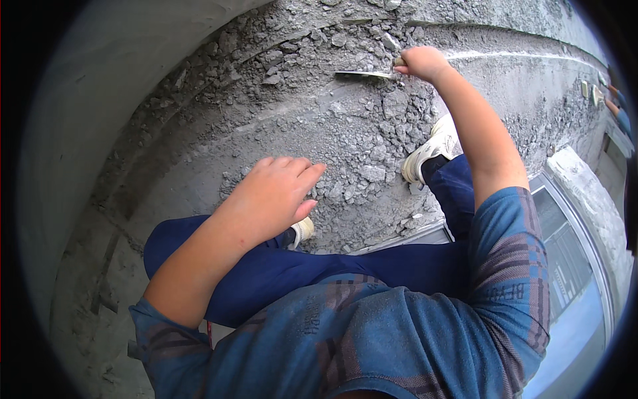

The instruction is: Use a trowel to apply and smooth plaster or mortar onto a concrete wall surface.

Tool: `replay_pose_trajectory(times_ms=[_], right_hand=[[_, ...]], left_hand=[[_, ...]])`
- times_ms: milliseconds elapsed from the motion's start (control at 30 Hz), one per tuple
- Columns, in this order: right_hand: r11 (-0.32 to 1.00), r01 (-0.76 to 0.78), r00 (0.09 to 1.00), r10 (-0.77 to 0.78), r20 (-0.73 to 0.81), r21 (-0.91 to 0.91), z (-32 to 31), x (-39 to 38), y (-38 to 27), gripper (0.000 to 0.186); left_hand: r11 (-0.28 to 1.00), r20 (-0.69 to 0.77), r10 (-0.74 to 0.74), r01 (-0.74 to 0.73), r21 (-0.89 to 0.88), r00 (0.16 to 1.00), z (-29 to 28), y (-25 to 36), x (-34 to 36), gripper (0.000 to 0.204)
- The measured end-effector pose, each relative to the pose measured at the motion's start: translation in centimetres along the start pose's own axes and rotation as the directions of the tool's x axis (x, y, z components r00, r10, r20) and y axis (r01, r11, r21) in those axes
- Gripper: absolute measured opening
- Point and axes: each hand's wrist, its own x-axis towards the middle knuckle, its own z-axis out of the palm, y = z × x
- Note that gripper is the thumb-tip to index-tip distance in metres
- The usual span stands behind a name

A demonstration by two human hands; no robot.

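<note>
Plainly, the right hand's fingers wrap around the handle of a trowel point(364, 74), whose blade points left over broken grey rubble point(373, 174), while the left hand point(274, 191) hangs released, fingers loosely bent. Farther out, a pale shoe point(433, 147) stands beside the rubble, and a framed glass panel point(561, 233) lies at right.

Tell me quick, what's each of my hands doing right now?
Left hand: open, nothing seen in it, fingers loosely extended.
Right hand: closed, its grip around the handle of a trowel.
</note>
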Motion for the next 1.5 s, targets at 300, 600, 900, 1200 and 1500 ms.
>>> replay_pose_trajectory(times_ms=[300,600,900,1200,1500], right_hand=[[0.956,-0.239,0.893,0.148,-0.424,-0.168,-17.6,-2.6,8.6,0.041],[0.890,0.160,0.985,-0.113,-0.134,0.427,-8.0,-4.3,-7.6,0.035],[0.862,0.261,0.953,-0.301,0.026,0.435,-3.2,7.6,-37.2,0.034],[0.980,0.173,0.980,-0.162,0.111,-0.094,-4.1,3.5,-15.4,0.041],[0.968,-0.116,0.992,0.101,0.080,0.221,-8.3,-3.1,-9.6,0.051]], left_hand=[[1.000,0.009,0.000,0.000,0.004,1.000,-0.2,0.5,-0.3,0.050],[0.988,-0.042,0.087,-0.080,0.134,0.995,1.0,1.9,-2.2,0.048],[0.972,-0.025,0.001,0.005,0.235,1.000,3.3,2.9,-5.5,0.014],[0.976,-0.075,0.023,-0.006,0.219,0.997,2.7,2.6,-5.6,0.014],[0.967,0.064,0.072,-0.086,0.239,0.995,2.5,3.4,-6.2,0.016]])
